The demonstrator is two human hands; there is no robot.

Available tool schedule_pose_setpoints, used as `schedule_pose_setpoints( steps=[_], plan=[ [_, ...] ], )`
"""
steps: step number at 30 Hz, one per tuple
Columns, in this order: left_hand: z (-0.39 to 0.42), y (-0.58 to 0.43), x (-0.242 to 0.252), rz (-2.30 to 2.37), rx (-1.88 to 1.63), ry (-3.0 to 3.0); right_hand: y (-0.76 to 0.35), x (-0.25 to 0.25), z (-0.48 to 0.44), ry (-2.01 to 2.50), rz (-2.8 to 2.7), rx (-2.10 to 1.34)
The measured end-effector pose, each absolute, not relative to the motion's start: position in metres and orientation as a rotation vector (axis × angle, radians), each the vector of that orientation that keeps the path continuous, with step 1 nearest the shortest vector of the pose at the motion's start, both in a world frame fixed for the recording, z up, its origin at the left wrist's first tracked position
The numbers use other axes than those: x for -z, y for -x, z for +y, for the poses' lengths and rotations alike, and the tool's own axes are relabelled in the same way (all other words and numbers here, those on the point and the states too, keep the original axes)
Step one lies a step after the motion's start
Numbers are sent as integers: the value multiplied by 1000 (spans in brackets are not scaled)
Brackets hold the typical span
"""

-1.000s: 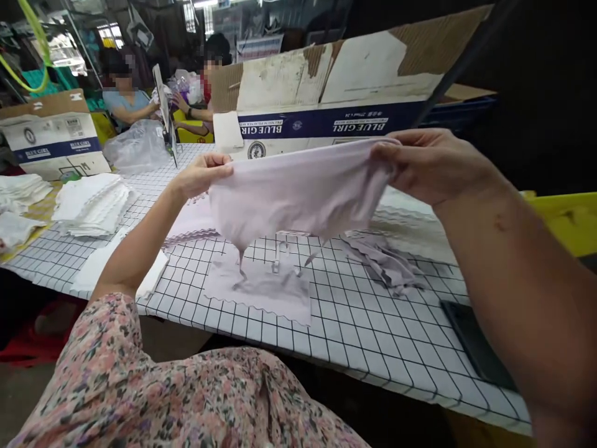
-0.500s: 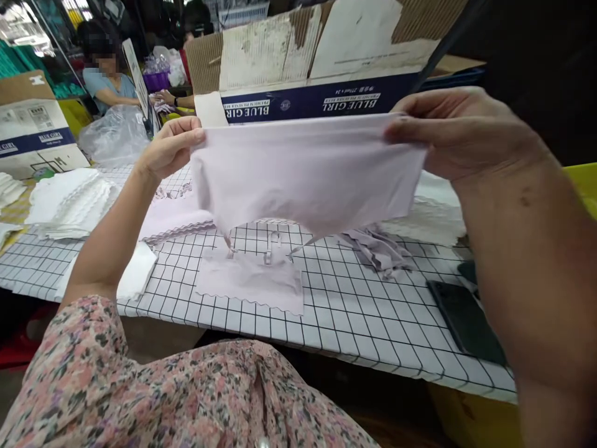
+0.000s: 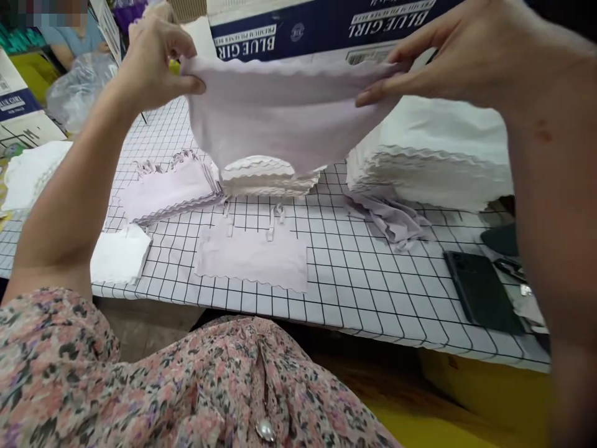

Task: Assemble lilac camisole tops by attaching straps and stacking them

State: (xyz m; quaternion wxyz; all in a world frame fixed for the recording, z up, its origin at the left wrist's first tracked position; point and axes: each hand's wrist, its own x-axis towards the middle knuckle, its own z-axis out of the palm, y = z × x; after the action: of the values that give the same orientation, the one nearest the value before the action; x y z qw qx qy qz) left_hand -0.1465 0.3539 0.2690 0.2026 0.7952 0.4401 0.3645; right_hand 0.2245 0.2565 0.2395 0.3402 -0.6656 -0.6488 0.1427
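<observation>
A pale lilac garment (image 3: 280, 112) hangs stretched between my two hands above the table, its wavy edge on top. My left hand (image 3: 161, 65) pinches its upper left corner between thumb and fingers. At the upper right corner, my right hand (image 3: 433, 68) grips it the same way. Below it, a second lilac piece (image 3: 252, 258) with thin straps lies flat on the checked cloth (image 3: 354, 286). Crumpled lilac fabric (image 3: 396, 218) rests to its right.
Lilac pieces (image 3: 172, 190) are stacked at left, near a folded white piece (image 3: 121, 254). A tall white stack (image 3: 433, 155) stands right, behind a dark phone (image 3: 482, 292). A printed carton (image 3: 317, 28) is behind. A person's blue sleeve (image 3: 77, 37) shows at upper left.
The view has tipped downward. The held garment now shows a wavy top edge instead of a straight one and hangs less wide, with both hands still on it.
</observation>
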Motion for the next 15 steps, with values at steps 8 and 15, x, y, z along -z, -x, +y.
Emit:
schedule_pose_setpoints(
  steps=[8, 15],
  plan=[
    [285, 187, -66, 1318, -730, -1919, -228, -56, 230, 1555, -1980, -617],
    [200, 215, -9, 1248, -743, -2123, -227, 16, 141, 1350, -2093, -190]
  ],
)
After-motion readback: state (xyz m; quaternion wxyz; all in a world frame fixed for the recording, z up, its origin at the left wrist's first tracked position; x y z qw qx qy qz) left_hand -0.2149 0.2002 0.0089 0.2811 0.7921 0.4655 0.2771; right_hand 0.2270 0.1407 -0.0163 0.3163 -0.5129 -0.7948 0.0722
